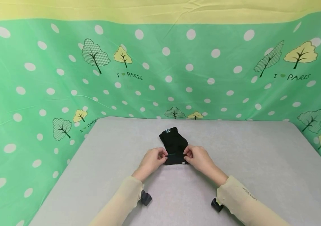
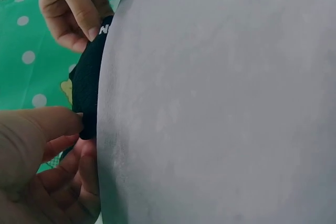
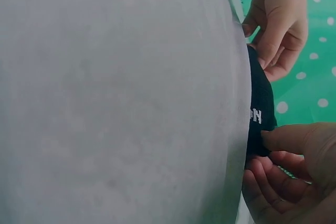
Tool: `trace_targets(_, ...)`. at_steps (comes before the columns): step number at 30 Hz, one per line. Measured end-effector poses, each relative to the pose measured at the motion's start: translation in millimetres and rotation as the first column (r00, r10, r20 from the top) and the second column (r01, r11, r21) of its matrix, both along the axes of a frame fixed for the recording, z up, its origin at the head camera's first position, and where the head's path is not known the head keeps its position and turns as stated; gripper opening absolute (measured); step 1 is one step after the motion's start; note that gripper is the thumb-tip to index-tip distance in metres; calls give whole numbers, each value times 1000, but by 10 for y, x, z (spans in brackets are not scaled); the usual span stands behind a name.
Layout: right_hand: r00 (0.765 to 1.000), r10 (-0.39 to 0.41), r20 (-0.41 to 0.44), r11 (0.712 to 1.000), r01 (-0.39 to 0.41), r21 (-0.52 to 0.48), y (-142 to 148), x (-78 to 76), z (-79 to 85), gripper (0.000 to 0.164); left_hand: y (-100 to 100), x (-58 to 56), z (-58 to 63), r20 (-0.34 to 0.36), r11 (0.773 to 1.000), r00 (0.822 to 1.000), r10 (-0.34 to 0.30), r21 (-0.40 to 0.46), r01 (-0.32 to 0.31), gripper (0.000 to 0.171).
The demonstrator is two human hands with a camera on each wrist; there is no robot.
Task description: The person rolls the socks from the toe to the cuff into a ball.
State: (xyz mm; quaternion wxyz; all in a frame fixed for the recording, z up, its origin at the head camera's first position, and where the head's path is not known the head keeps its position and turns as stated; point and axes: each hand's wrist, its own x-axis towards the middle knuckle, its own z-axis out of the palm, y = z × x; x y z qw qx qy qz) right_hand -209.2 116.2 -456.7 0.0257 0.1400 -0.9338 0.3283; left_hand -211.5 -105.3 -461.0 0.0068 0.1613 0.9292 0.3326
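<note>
A black sock [image 1: 175, 142] lies on the table, its far end marked with small white letters. Its near end is a wide black band with another white mark at the right corner, and a thin green line crosses just above that band. My left hand [image 1: 152, 159] pinches the left edge of the band between thumb and fingers. On the opposite edge, my right hand [image 1: 200, 157] pinches the fabric beside the white mark. Both wrist views show the sock [image 2: 89, 85] stretched between the two hands; whether there is one layer or two, I cannot tell.
The grey table [image 1: 250, 150] spreads around both forearms. Behind and beside it hangs a green cloth [image 1: 160, 62] with white dots, printed trees and lettering. A dark wrist-worn device [image 1: 145, 198] sits under the left sleeve, and another dark device [image 1: 216, 205] under the right.
</note>
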Motion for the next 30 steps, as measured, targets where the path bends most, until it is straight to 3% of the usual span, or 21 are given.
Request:
trace_targets(6,999,18,-27,1000,-18,-7,3,21,-4,19,29,22,5,-41,1000,999,18,-17,-18,14)
trace_targets(15,996,53,-68,998,-55,-18,69,47,-12,10,23,72,41,-93,999,996,11,-49,-16,12)
trace_targets(20,989,97,-111,995,-97,4,103,41,-24,9,-4,95,37,-93,999,996,-2,-45,-2,11)
trace_targets(30,978,178,-108,984,-179,3,178,40,-35,18,-28,84,-13,-74,997,997,-24,-69,18,24)
